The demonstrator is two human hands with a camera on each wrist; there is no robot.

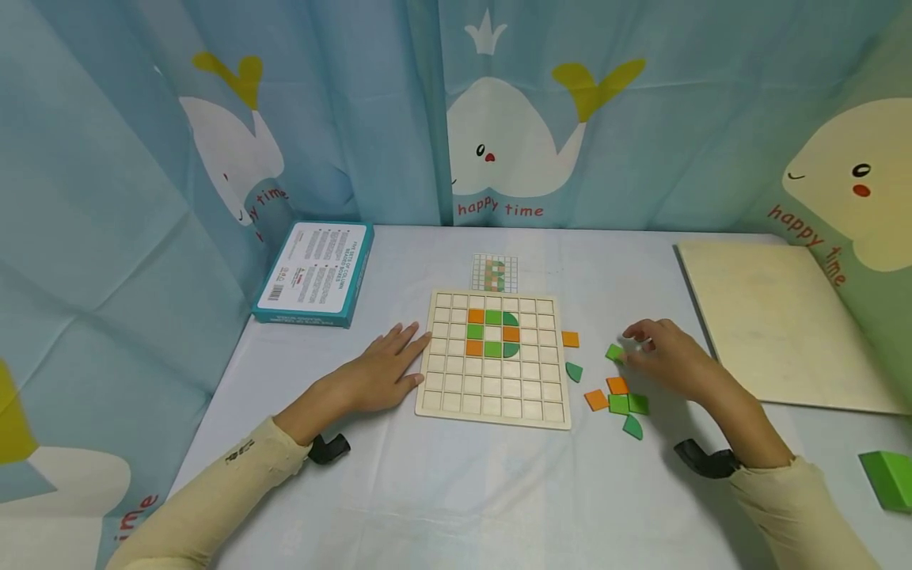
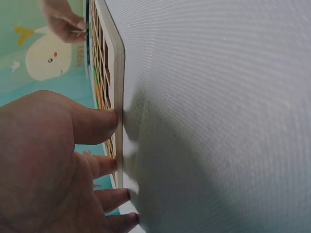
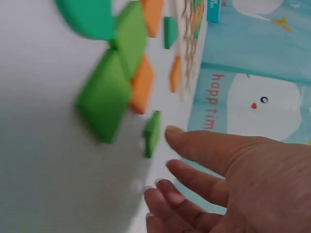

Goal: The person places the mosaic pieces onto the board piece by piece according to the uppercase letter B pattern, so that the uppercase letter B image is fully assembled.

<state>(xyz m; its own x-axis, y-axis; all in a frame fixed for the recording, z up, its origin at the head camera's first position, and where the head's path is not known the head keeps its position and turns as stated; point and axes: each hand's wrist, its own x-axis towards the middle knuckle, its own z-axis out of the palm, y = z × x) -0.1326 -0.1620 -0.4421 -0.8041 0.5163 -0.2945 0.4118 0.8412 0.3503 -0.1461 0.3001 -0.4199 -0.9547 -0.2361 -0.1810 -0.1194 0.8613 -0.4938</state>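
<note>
A wooden grid board holds orange and green squares with two dark green quarter-circles, set around one bare cell. My left hand lies at its left edge, fingers spread; in the left wrist view the thumb touches the board's side. My right hand is over the table right of the board. Its thumb tip is right beside a light green square tile, and a gap shows between thumb and fingers. Nearer me lie loose green squares, orange squares and a green quarter-circle.
A small printed pattern card lies behind the board. At the back left is a teal and white box. A large pale panel lies on the right, with a green block nearer me. Curtains enclose the table.
</note>
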